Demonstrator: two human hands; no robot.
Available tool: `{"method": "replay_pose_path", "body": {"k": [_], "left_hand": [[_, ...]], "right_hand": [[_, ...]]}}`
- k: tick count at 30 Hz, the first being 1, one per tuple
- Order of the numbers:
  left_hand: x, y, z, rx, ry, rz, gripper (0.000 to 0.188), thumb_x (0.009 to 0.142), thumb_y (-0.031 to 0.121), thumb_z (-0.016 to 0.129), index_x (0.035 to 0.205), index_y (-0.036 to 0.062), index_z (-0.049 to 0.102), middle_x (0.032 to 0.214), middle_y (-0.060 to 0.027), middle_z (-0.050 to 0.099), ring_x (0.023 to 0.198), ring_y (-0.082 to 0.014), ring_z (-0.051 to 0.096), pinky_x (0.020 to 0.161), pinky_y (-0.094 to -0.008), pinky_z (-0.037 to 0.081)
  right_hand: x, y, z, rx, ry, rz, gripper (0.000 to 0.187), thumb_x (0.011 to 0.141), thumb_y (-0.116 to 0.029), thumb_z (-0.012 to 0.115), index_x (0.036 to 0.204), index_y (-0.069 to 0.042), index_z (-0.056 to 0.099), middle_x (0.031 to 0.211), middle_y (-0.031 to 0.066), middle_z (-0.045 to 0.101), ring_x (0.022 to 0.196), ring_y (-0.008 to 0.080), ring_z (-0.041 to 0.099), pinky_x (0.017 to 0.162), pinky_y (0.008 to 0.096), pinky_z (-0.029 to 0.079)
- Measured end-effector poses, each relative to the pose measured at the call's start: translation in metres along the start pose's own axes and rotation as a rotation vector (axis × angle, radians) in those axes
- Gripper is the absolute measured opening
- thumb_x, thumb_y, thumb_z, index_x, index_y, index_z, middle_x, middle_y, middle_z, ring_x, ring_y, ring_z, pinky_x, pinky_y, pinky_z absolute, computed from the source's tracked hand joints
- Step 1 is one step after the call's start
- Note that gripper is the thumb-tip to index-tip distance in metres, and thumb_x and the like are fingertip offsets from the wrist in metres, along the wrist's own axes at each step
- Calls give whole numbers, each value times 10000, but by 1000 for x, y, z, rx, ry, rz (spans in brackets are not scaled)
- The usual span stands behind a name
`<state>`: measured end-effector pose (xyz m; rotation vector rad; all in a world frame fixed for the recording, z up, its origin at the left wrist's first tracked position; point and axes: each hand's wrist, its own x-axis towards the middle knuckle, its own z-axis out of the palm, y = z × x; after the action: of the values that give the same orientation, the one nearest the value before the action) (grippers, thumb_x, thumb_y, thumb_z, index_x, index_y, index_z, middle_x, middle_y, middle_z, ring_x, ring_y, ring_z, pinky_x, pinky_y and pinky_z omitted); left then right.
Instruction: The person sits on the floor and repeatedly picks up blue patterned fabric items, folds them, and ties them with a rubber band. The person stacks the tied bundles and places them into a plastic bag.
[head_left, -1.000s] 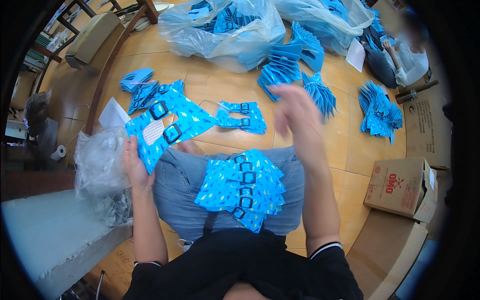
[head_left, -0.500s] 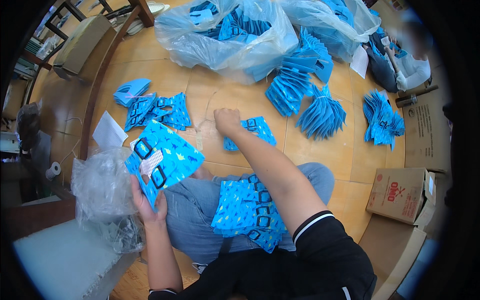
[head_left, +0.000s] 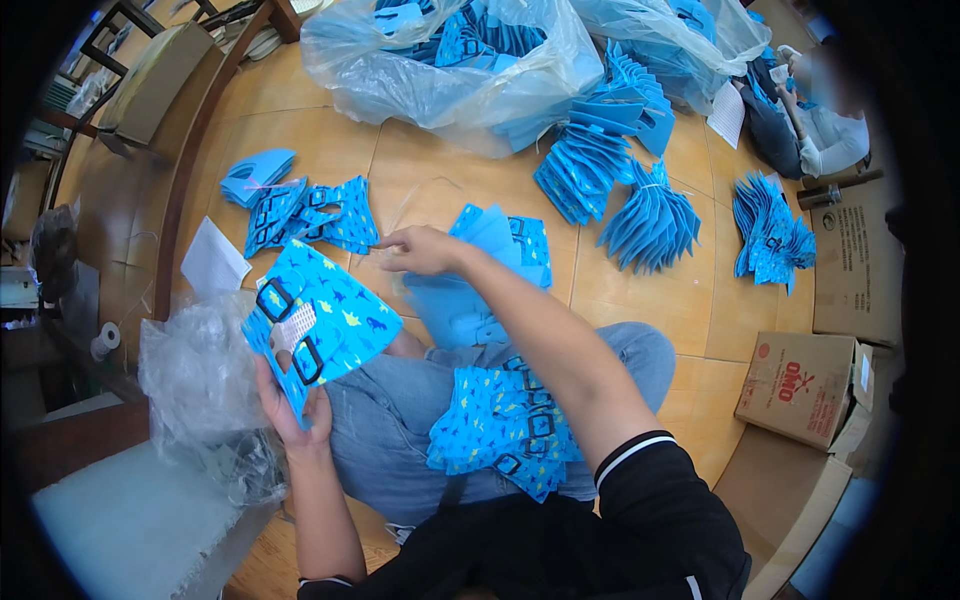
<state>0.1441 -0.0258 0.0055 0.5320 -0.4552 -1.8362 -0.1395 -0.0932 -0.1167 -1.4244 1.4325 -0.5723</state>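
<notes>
My left hand point(head_left: 300, 415) grips a blue printed piece point(head_left: 345, 315) by its lower end. It has dinosaur shapes, a cut-out and two black rectangular frames. My right hand point(head_left: 420, 248) is over the floor ahead of me, its fingers closed together and pointing left. Whether they pinch anything is too small to see. Below and behind that hand is a plain blue sheet point(head_left: 455, 300), smeared by motion. Another printed blue piece point(head_left: 530, 245) lies just right of it. A pile of printed pieces with black frames point(head_left: 490, 420) rests on my lap.
Ahead are clear plastic bags point(head_left: 350, 75) of blue pieces and fanned blue bundles point(head_left: 650, 225). More printed pieces point(head_left: 340, 215) and white paper point(head_left: 215, 257) lie left. Crumpled plastic point(head_left: 200, 380) is by my left arm, cardboard boxes point(head_left: 800, 385) right. Another person point(head_left: 830, 140) sits far right.
My right hand has moved left, and its fingers now point left. A blurred blue sheet has appeared beneath it. My left hand still grips the printed piece, almost unmoved.
</notes>
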Motion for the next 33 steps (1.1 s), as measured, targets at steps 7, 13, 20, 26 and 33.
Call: {"method": "replay_pose_path", "body": {"k": [7,13,20,26,33], "left_hand": [[1,2,5,73,29,-14,328,1066,287,402,1259,44,509,695,16,504,383,-58,344,320,-208,261],[1,1,3,0,116,-16,328,1066,261,406,1233,10,536,925,-75,654,375,-73,343,352,-215,298],[2,0,2,3,29,-46,310,1064,267,414,1222,34,543,868,-59,632,392,-72,361,356,-223,304],[2,0,6,37,63,-36,271,1057,280,439,1131,51,562,821,-32,617,394,-73,360,366,-228,303],[1,0,10,61,184,-33,272,1055,300,442,1103,64,569,784,-31,616,391,-76,350,370,-233,289]], "right_hand": [[-66,4,-33,-828,191,121,646,857,-552,625,1317,-99,591,1318,165,585,1263,333,528,1105,495,342],[-110,-26,-35,-964,-2,56,924,765,-625,695,1462,-95,398,1170,161,645,1138,316,589,1108,520,316],[-160,-21,12,-1078,210,-198,592,867,-148,564,1433,-48,423,953,105,678,1044,236,616,1088,457,342],[-172,-8,31,-857,319,-331,335,846,-113,552,1180,-86,555,865,46,627,826,223,645,766,398,466],[-210,-39,13,-931,522,-406,266,825,-130,569,1091,-130,585,842,34,575,759,212,600,643,347,421]]}}
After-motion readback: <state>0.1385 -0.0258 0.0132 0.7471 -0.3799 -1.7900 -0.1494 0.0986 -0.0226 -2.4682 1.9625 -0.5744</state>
